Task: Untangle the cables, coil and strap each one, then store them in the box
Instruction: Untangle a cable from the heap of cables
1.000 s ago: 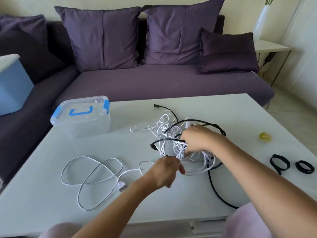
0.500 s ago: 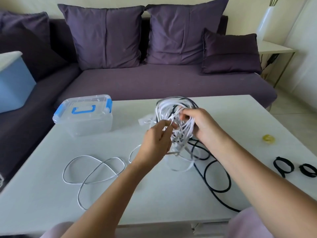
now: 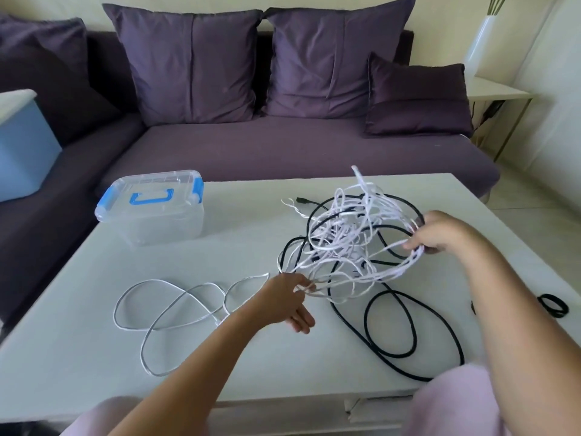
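Box [image 3: 151, 209]: clear, lid on, far-left of table [image 3: 251, 372]; cables all outside it.
Tangle [image 3: 345, 243]: white and black, stretched mid-table between hands.
Left hand [image 3: 283, 300]: pinches white strands.
Right hand [image 3: 440, 231]: grips white loops.
Near edge: black cable [image 3: 393, 325] loops reach it.

Head-worn view, down over table [image 3: 78, 341].

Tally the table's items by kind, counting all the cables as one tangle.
Clear box: 1
Cable tangle: 1
Black strap: 1 in plain view; the right arm may hide more
Total: 3
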{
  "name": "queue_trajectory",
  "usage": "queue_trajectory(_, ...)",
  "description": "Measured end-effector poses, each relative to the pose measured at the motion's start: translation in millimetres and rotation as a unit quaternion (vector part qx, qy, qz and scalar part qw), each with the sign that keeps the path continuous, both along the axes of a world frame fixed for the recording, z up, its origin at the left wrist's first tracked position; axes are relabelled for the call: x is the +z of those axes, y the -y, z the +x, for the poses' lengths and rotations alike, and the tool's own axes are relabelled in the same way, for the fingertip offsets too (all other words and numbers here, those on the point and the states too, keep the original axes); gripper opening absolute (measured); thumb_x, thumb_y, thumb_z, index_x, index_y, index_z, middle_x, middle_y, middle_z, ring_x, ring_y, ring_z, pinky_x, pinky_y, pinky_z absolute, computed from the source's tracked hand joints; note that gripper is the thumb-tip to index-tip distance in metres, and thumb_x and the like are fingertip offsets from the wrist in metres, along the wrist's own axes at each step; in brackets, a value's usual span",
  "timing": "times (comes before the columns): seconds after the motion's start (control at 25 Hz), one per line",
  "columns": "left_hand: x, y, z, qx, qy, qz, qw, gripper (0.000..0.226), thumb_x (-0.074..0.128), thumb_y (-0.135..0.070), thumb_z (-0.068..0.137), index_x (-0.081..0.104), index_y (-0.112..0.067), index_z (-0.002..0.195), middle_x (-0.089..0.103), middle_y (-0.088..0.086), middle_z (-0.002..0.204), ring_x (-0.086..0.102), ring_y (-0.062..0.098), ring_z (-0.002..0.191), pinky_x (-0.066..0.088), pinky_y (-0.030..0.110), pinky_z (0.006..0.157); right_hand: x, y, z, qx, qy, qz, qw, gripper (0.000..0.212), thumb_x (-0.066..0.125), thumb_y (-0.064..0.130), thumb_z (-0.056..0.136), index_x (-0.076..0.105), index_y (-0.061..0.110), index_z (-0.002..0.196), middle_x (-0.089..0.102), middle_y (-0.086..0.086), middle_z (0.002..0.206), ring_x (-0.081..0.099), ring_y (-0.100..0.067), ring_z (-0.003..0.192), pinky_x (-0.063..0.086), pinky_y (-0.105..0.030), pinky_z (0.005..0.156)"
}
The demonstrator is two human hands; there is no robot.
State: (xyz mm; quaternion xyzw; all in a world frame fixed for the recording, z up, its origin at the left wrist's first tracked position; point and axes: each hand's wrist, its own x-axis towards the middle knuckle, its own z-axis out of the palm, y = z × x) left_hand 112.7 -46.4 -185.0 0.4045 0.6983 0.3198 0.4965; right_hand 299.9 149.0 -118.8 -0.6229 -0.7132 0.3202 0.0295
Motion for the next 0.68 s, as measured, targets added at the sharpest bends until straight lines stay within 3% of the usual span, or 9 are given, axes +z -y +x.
queue_trajectory(0.08,-1,1,2,0.005,0.021,-0.006,1.000,0.044,0.025,0.007,0.090,0.044,-0.011,0.125,0.066,0.011,0.060,0.064,0.019,0.046,0.049,0.022,0.045,4,1,10,0.016,0.126,0.028,0.991,0.047,0.075,0.006,0.076,0.052,-0.001,0.116,0.060,-0.021,0.107,0.061,-0.033,0.093,0.050,-0.036,0.083)
queue_trajectory(0.12,-2,-1,3,0.017,0.015,0.004,1.000,0.043,0.025,0.007,0.090,0.046,-0.012,0.122,0.066,0.011,0.059,0.064,0.019,0.046,0.049,0.023,0.046,7,3,12,0.021,0.134,0.110,0.985,0.054,0.070,0.005,0.078,0.046,0.000,0.126,0.054,-0.021,0.121,0.058,-0.036,0.104,0.048,-0.038,0.088)
queue_trajectory(0.2,-6,-7,4,0.048,-0.018,0.038,0.998,0.034,0.028,0.006,0.091,0.053,-0.008,0.110,0.066,0.009,0.061,0.064,0.019,0.049,0.051,0.025,0.049,18,16,6,0.079,-0.021,0.315,0.946,0.047,0.053,-0.006,0.080,0.051,0.006,0.126,0.057,-0.016,0.119,0.058,-0.031,0.104,0.046,-0.034,0.088)
queue_trajectory(0.24,-8,-8,4,0.061,-0.036,0.054,0.996,0.031,0.029,0.005,0.092,0.056,-0.005,0.104,0.066,0.007,0.063,0.064,0.019,0.051,0.051,0.026,0.050,28,33,0,0.127,-0.136,0.357,0.915,0.043,0.048,-0.010,0.080,0.060,0.009,0.116,0.064,-0.010,0.108,0.062,-0.022,0.095,0.047,-0.029,0.086)
queue_trajectory(0.32,-9,-8,6,0.067,-0.078,0.083,0.991,0.029,0.032,0.001,0.094,0.060,-0.007,0.097,0.067,0.005,0.067,0.064,0.017,0.053,0.051,0.024,0.050,37,67,-21,0.251,-0.270,0.350,0.861,0.035,0.048,-0.008,0.081,0.069,0.015,0.096,0.069,0.003,0.089,0.064,-0.007,0.081,0.049,-0.019,0.079)
queue_trajectory(0.4,-8,-4,10,0.071,-0.114,0.120,0.984,0.028,0.034,-0.002,0.095,0.060,-0.015,0.096,0.068,0.002,0.070,0.063,0.016,0.052,0.048,0.021,0.048,25,86,-44,0.343,-0.235,0.336,0.845,0.018,0.057,0.013,0.086,0.071,0.020,0.096,0.070,0.009,0.092,0.064,-0.006,0.085,0.050,-0.023,0.080)
queue_trajectory(0.48,-6,-1,12,0.081,-0.179,0.173,0.965,0.028,0.036,-0.006,0.096,0.059,-0.020,0.100,0.067,-0.001,0.071,0.061,0.015,0.051,0.046,0.018,0.049,5,89,-58,0.365,-0.084,0.269,0.887,0.038,0.065,0.042,0.082,0.061,0.028,0.117,0.066,0.007,0.110,0.061,-0.012,0.099,0.049,-0.032,0.086)
queue_trajectory(0.56,-7,-1,10,0.067,-0.285,0.212,0.932,0.028,0.038,-0.008,0.097,0.061,-0.021,0.107,0.069,-0.003,0.073,0.059,0.015,0.051,0.047,0.022,0.055,-13,82,-62,0.365,0.045,0.193,0.910,0.045,0.066,0.049,0.079,0.057,0.034,0.121,0.064,0.005,0.107,0.061,-0.017,0.096,0.048,-0.029,0.079)
queue_trajectory(0.68,-8,-1,6,0.027,-0.389,0.227,0.892,0.027,0.042,-0.012,0.095,0.062,-0.021,0.112,0.070,0.005,0.071,0.062,0.028,0.064,0.050,0.037,0.064,-18,77,-64,0.352,-0.008,0.067,0.934,0.011,0.064,0.030,0.084,0.069,0.024,0.091,0.070,0.005,0.073,0.059,-0.012,0.059,0.039,-0.025,0.056)
